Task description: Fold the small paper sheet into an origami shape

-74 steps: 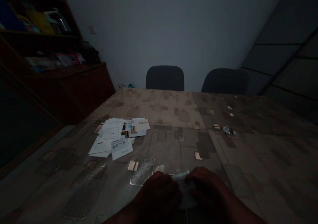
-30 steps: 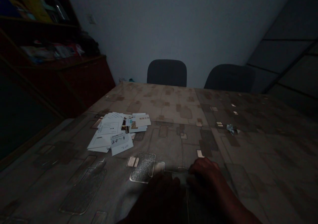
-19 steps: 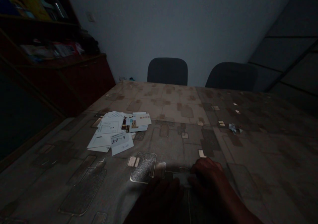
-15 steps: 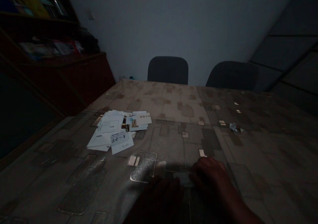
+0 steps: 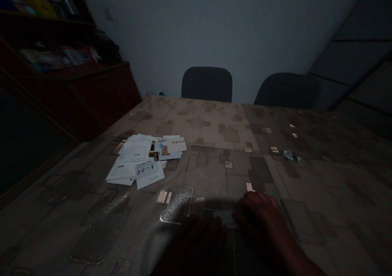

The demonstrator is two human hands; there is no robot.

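A small pale piece of paper (image 5: 226, 218) lies on the tablecloth at the bottom middle, in deep shadow between my hands. My right hand (image 5: 259, 214) has its fingers curled in on the right end of this paper. At the paper's left end is my left hand (image 5: 202, 237), very dark, its fingers bent and the fingertips touching the edge. Both palms face down, low over the cloth. What the fingers cover of the paper is hidden, and its print cannot be made out.
A loose pile of white cards and papers (image 5: 134, 157) lies to the left on the patterned tablecloth (image 5: 211, 178). Right of centre sits a crumpled scrap (image 5: 289, 156). Two dark chairs (image 5: 206, 84) stand at the far edge. A reddish cabinet (image 5: 101, 96) is at the left.
The view has tilted very slightly, so the table appears a little higher. Both hands and the small paper stay almost in place.
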